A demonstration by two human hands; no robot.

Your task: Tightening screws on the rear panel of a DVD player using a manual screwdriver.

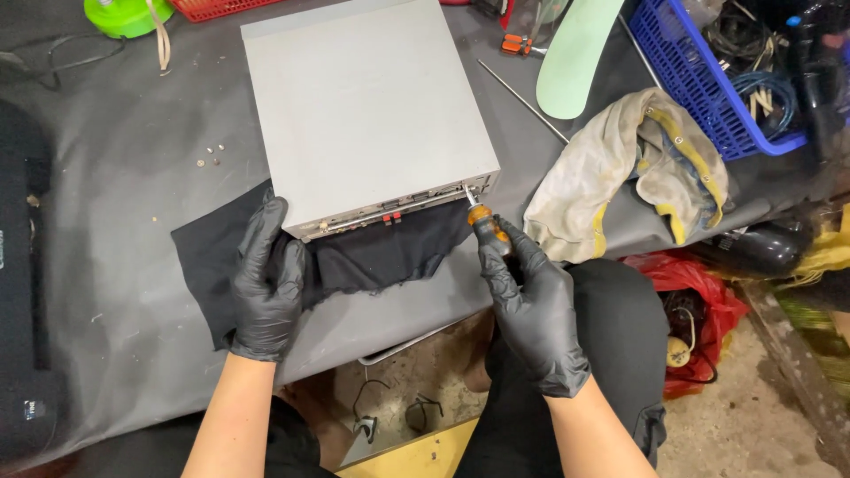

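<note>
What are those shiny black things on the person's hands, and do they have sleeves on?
Both hands wear thin, slightly glossy black gloves that fit tightly, like disposable rubber ones. The left hand and the right hand are covered to the wrist, where each glove ends in a wrinkled cuff. Past the cuffs the forearms are bare: no sleeves, watch or bracelets show. The gloves are plain, with no markings.

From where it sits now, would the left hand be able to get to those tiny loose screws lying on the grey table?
Probably yes. The left hand only rests at the grey metal box's near corner, holding nothing, and the small screws lie on bare grey tabletop to its left with nothing between.
</note>
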